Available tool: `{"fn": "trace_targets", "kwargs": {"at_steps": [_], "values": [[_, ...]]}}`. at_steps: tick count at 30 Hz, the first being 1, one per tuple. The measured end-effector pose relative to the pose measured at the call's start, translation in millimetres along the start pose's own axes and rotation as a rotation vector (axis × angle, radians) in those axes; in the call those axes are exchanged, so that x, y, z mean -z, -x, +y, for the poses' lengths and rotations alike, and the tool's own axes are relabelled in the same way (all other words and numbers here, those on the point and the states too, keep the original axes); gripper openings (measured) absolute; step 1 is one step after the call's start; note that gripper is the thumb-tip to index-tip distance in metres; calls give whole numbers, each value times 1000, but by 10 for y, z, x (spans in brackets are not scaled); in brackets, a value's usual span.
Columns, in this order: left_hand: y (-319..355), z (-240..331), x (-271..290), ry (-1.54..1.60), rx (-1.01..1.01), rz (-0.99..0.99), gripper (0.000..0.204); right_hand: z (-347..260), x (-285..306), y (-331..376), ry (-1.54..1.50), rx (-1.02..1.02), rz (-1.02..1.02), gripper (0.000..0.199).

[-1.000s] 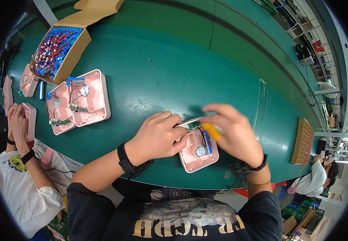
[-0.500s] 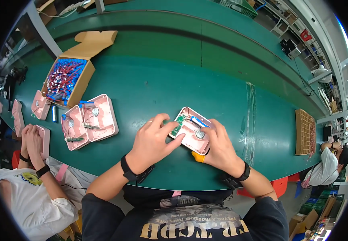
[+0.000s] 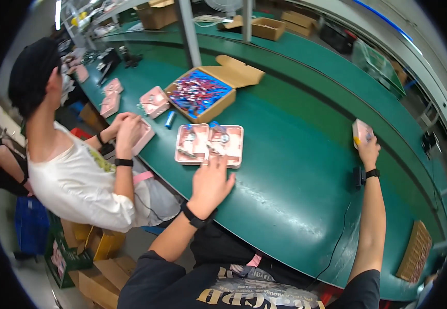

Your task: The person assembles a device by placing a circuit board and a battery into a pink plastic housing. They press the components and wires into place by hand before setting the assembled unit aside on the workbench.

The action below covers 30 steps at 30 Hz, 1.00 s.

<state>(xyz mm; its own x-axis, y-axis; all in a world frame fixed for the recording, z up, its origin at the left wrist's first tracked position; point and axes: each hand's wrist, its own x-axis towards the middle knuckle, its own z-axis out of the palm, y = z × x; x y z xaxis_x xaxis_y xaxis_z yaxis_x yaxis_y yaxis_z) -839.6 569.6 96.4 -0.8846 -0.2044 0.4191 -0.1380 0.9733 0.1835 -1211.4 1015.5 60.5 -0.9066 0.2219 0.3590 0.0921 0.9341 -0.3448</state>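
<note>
Hands are working apart: right hand [image 3: 368,150] is gripping a pink tray [image 3: 361,132] at arm's length, while left hand [image 3: 211,181], fingers spread, is touching the pink twin tray [image 3: 210,144] just ahead, steadying it.

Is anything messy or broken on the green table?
Nothing looks broken or spilled. The pink trays lie flat on the green table, the left hand touching their edge. The right hand holds another pink tray far out. The cardboard box stands open.
</note>
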Motion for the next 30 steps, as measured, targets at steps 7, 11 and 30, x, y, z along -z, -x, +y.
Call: {"fn": "trace_targets", "kwargs": {"at_steps": [7,11,30], "values": [[92,172,-174,218,-69,-107,49,-121,-5,280,235,-65,90,90],[-22,218,-247,374,-270,-158,44,-774,576,1047,-530,622,-430,47],[-316,898,-502,447,-227,-148,24,-1010,958,2323,-883,518,-576,27]]}}
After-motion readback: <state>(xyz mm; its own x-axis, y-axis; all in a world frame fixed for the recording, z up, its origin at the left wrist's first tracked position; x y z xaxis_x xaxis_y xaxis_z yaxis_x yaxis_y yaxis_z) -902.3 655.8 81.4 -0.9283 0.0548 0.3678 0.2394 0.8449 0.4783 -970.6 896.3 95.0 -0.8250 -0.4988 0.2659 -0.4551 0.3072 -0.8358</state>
